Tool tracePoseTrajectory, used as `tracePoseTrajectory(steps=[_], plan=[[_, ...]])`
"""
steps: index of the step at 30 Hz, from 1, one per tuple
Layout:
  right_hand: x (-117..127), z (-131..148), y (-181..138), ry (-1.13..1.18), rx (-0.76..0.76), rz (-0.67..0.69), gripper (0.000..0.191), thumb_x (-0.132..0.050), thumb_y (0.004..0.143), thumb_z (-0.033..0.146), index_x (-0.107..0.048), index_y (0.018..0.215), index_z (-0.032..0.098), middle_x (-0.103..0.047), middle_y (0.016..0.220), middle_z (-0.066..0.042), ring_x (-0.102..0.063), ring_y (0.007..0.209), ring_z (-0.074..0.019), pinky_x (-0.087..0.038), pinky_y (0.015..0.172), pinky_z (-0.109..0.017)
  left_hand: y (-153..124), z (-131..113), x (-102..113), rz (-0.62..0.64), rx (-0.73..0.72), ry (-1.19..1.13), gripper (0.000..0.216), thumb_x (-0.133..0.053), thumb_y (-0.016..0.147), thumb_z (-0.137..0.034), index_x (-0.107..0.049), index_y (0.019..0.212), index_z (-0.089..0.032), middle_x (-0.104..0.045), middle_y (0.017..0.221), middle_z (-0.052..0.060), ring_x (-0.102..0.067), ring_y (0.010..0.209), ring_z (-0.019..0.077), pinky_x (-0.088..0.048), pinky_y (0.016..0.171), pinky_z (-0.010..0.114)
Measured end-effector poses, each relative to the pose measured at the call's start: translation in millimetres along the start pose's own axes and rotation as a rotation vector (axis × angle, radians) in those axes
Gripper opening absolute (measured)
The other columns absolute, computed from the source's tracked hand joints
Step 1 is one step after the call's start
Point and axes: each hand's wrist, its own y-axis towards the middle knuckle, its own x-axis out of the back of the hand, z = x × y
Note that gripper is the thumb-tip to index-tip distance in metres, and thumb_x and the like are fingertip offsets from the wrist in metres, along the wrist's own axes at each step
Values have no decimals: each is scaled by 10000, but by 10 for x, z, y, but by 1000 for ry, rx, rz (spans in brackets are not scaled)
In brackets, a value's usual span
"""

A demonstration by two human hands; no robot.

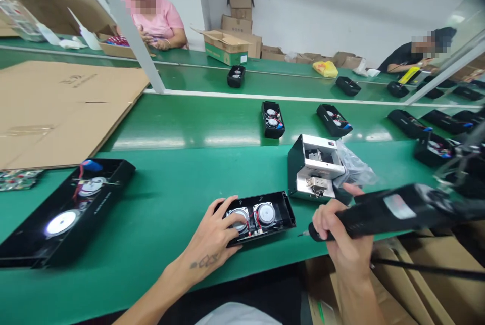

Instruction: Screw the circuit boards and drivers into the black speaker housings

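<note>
A black speaker box (pixel 278 229) lies on the green bench in front of me, its inside facing up. Two round speaker drivers with metal frames sit in it, red wires running beside them. My left hand (pixel 223 226) grips the box's left end, thumb along the near side and fingers reaching over the left driver. In my right hand (pixel 343 229) is a black electric screwdriver (pixel 394 211), held roughly level. Its bit points left, just off the box's right end. Behind them stands a silver and black screw feeder (pixel 316 168).
A larger-looking open speaker box (pixel 68 214) rests at left beside a cardboard sheet (pixel 68 107). More boxes (pixel 273 120) stand on the green conveyor (pixel 212 123). A clear plastic bag (pixel 354 163) touches the feeder. Metal posts (pixel 132 27) rise ahead; two people sit beyond.
</note>
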Motion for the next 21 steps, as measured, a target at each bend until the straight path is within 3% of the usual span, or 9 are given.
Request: tracePoseTrajectory(steps=[4, 7, 12, 21], plan=[[-291, -58, -129, 156, 97, 109, 523, -744, 1010, 263, -507, 1461, 383, -579, 702, 87, -521, 487, -130, -465, 487, -304, 2, -18, 10, 3, 4, -10, 221, -988, 771, -317, -784, 806, -239, -810, 1208, -8, -503, 1521, 424, -350, 1243, 602], [-431, -190, -175, 144, 82, 156, 501, -731, 1017, 238, -503, 1437, 387, -576, 718, 88, -535, 517, -130, -479, 518, -304, 2, -26, 14, 13, 7, -8, 220, -981, 781, -315, -779, 815, -238, -810, 1220, -5, -498, 1525, 438, -347, 1241, 615], [-488, -338, -193, 49, 16, 145, 457, -732, 1016, 262, -498, 1395, 361, -570, 721, 101, -518, 487, -122, -458, 518, -302, -2, -23, 16, 20, 13, -32, 222, -982, 779, -300, -775, 822, -236, -810, 1227, -15, -500, 1522, 445, -330, 1242, 614], [-560, -374, -156, 80, 44, 176, 422, -719, 1032, 218, -535, 1384, 359, -589, 717, 106, -504, 488, -97, -454, 521, -272, -5, -20, 5, 9, 1, -18, 227, -983, 779, -314, -777, 823, -229, -805, 1217, -10, -491, 1522, 435, -300, 1246, 594]])
